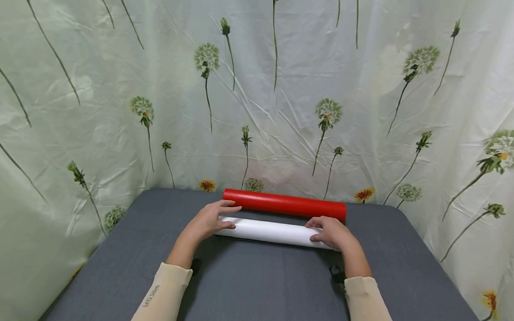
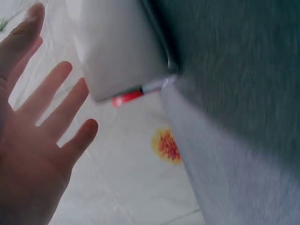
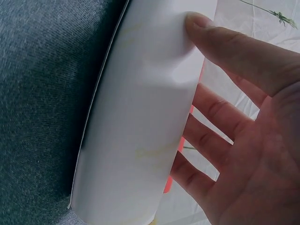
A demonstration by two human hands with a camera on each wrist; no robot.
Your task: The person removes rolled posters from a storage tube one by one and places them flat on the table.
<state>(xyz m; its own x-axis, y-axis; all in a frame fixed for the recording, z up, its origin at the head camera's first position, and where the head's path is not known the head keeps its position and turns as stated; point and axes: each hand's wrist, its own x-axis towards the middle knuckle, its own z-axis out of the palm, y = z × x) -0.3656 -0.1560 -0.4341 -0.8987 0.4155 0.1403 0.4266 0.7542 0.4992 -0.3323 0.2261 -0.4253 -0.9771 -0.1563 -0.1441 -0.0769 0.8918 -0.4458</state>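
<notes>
A white paper roll (image 1: 270, 231) lies crosswise on the grey table, its long loose edge showing along the near side. My right hand (image 1: 332, 232) grips it near the right end. In the right wrist view the thumb (image 3: 201, 28) presses a dent into the paper while the other fingers reach behind the roll. At the left end is my left hand (image 1: 210, 220), its fingers spread. The left wrist view shows that palm (image 2: 33, 154) beside the roll's end, fingers apart from the paper. Just behind lies a red roll (image 1: 285, 204), parallel to the white one.
The grey table (image 1: 250, 286) stretches toward me and out to both sides. A pale curtain (image 1: 261, 83) printed with dandelions hangs right behind its far edge and along both sides. Dark straps (image 1: 336, 274) circle both wrists.
</notes>
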